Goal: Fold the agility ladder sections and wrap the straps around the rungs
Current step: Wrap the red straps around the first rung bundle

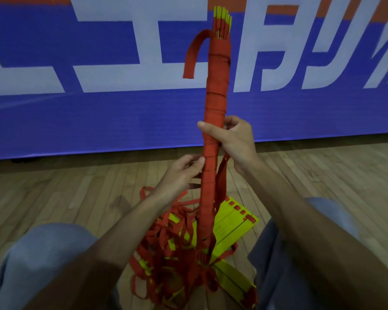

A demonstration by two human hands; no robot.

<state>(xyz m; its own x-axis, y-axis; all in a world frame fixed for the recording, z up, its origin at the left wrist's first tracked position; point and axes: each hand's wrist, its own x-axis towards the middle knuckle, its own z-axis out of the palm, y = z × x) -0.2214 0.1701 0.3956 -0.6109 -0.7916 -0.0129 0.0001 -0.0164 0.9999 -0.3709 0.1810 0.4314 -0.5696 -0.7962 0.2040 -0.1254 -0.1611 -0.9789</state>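
A bundle of yellow rungs wound in red strap (pixel 215 97) stands upright in front of me, yellow tips showing at its top. A loose red strap end (pixel 192 54) curls down from the top left. My right hand (pixel 233 139) grips the bundle around its middle, thumb across the front. Just below, my left hand (pixel 182 173) pinches the strap against the bundle's left side. More yellow rungs (pixel 231 224) and a tangle of red straps (pixel 166 249) lie on the floor between my knees.
I sit on a wooden floor (pixel 54 193) with my knees in grey trousers (pixel 38 251) either side of the pile. A large blue, white and orange banner (pixel 99 108) covers the wall straight ahead.
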